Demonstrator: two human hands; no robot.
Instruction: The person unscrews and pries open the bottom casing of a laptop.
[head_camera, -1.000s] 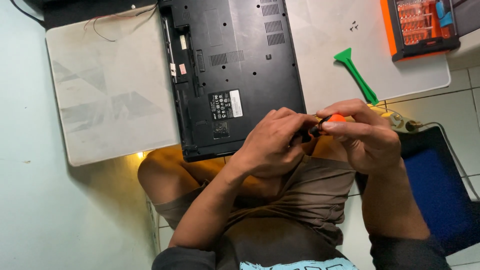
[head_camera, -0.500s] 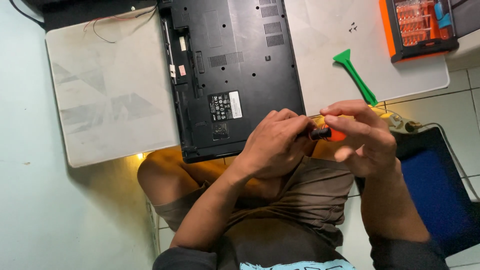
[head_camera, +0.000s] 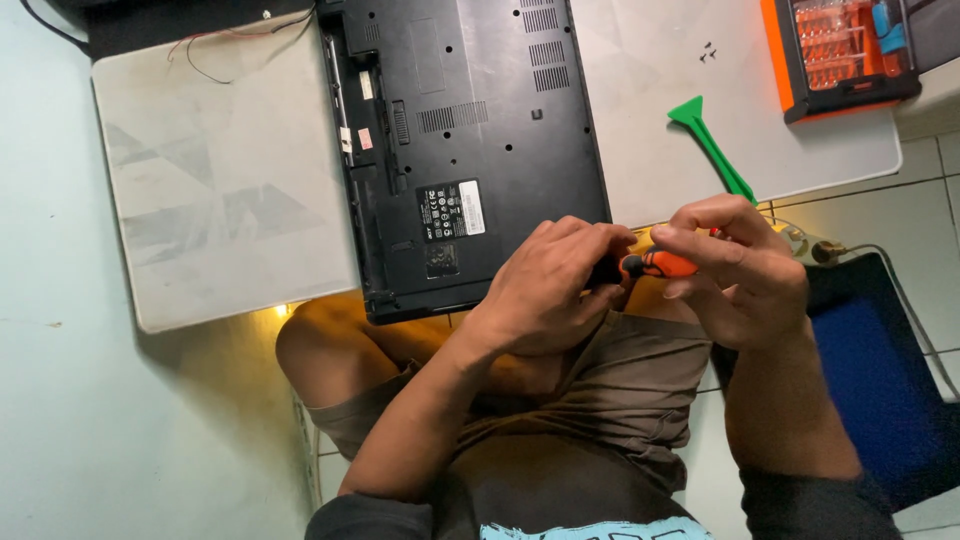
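Note:
My right hand (head_camera: 735, 270) grips a small orange and black screwdriver (head_camera: 662, 264) by its handle. My left hand (head_camera: 555, 285) is closed over the screwdriver's front end, fingers curled around the tip; the tip itself is hidden. Both hands meet just past the near right corner of an upturned black laptop (head_camera: 470, 130), which lies bottom side up on a white mat (head_camera: 220, 180) on the floor. My knees and brown shorts are below the hands.
A green plastic pry tool (head_camera: 712, 148) lies on the mat right of the laptop. An orange case of screwdriver bits (head_camera: 840, 50) sits at the top right. Two tiny screws (head_camera: 707, 50) rest on the mat. A blue and black cushion (head_camera: 880, 370) lies at right.
Both hands have stayed together at the laptop's corner. The right hand has shifted slightly, so more of the orange handle shows between the hands.

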